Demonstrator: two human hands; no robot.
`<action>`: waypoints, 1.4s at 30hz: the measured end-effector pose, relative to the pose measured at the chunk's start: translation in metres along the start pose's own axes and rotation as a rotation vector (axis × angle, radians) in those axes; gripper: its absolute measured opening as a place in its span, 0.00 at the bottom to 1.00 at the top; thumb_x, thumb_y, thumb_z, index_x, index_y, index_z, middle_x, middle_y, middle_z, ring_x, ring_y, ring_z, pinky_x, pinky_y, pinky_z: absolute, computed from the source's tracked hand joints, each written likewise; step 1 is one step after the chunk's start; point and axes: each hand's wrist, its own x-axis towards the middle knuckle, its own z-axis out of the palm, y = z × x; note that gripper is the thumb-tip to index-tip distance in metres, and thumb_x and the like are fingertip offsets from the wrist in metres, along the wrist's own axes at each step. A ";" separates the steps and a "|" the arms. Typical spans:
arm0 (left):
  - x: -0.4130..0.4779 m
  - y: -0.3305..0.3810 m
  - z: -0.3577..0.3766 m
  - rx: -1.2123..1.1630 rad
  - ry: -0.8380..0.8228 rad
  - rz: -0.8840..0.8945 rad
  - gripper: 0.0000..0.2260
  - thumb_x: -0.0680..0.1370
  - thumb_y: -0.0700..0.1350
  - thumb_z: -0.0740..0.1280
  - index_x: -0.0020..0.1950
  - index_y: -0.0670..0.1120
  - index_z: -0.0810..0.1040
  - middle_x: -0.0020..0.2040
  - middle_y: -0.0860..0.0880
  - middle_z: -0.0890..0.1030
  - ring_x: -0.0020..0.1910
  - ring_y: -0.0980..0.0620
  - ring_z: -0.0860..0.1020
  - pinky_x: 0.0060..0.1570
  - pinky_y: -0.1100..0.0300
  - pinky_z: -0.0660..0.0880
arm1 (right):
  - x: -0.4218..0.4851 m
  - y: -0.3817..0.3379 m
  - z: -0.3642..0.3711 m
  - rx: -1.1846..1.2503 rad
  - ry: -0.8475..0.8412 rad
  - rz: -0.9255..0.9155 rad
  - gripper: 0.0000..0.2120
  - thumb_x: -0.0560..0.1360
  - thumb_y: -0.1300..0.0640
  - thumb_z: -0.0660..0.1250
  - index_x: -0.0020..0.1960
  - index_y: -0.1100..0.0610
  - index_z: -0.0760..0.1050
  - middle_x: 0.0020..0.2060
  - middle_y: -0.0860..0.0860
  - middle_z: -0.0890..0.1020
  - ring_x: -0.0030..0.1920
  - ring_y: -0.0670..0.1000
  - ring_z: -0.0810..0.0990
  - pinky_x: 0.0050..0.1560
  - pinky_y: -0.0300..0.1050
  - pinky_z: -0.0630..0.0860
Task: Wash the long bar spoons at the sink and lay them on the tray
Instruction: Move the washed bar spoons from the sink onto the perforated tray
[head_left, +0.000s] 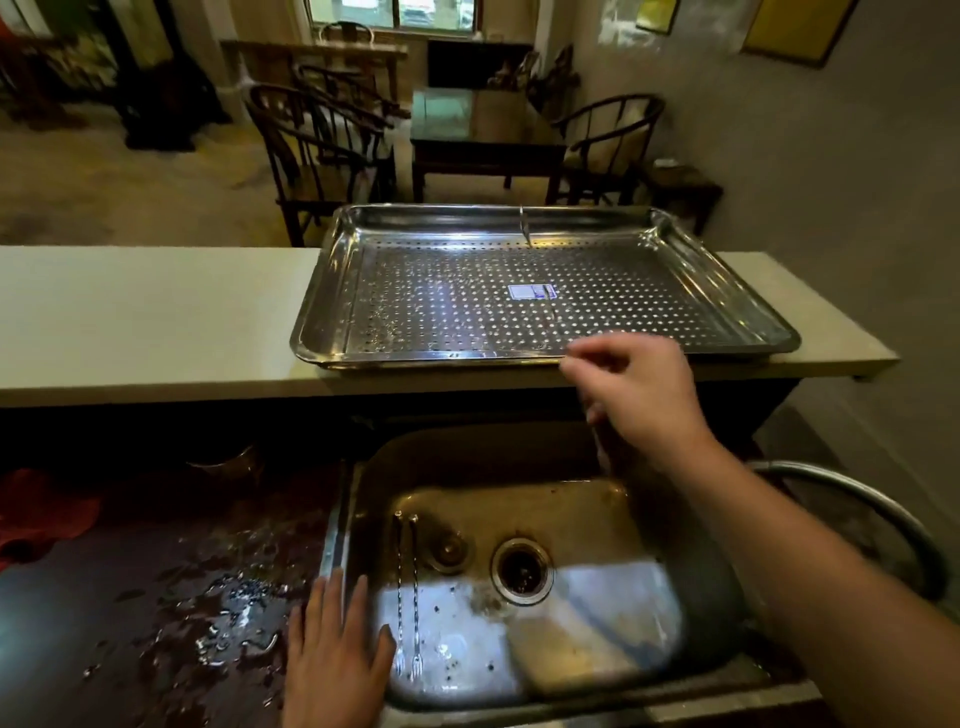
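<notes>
A perforated steel tray (332, 291) sits on the pale counter beyond the sink. One long bar spoon (525, 228) lies across the tray, its far end propped on the far rim. Its thin handle runs back to my right hand (639, 400), whose fingertips pinch the near end at the tray's front edge. Two more twisted bar spoons (408, 597) lie side by side on the bottom of the steel sink (597, 613), fork ends toward me. My left hand (332, 654) rests flat and open on the sink's left rim, just left of those spoons.
The dark worktop (156, 597) left of the sink is wet with puddles, and a red cloth (41, 514) lies at its far left. A drain (522, 571) and a loose stopper (449, 551) are in the sink. A curved faucet hose (872, 504) arches at right.
</notes>
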 end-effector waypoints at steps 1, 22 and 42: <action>0.001 0.000 0.000 -0.006 0.006 -0.011 0.36 0.72 0.64 0.46 0.77 0.52 0.60 0.79 0.46 0.55 0.78 0.47 0.51 0.75 0.43 0.47 | 0.014 -0.005 -0.006 -0.010 0.008 0.010 0.06 0.74 0.58 0.73 0.50 0.51 0.83 0.35 0.49 0.84 0.29 0.49 0.83 0.30 0.40 0.81; 0.004 -0.003 0.003 0.010 0.017 0.009 0.35 0.72 0.65 0.46 0.77 0.53 0.61 0.79 0.46 0.54 0.78 0.47 0.50 0.75 0.45 0.46 | 0.184 0.058 -0.015 -0.563 0.025 0.420 0.05 0.71 0.63 0.74 0.46 0.63 0.81 0.42 0.57 0.84 0.41 0.54 0.83 0.35 0.47 0.79; 0.003 -0.006 0.011 0.038 0.034 0.035 0.33 0.73 0.65 0.51 0.75 0.53 0.66 0.79 0.46 0.58 0.78 0.44 0.52 0.75 0.44 0.46 | 0.155 0.041 -0.001 -0.342 0.065 0.237 0.06 0.75 0.55 0.73 0.44 0.59 0.81 0.37 0.55 0.85 0.33 0.49 0.82 0.35 0.46 0.81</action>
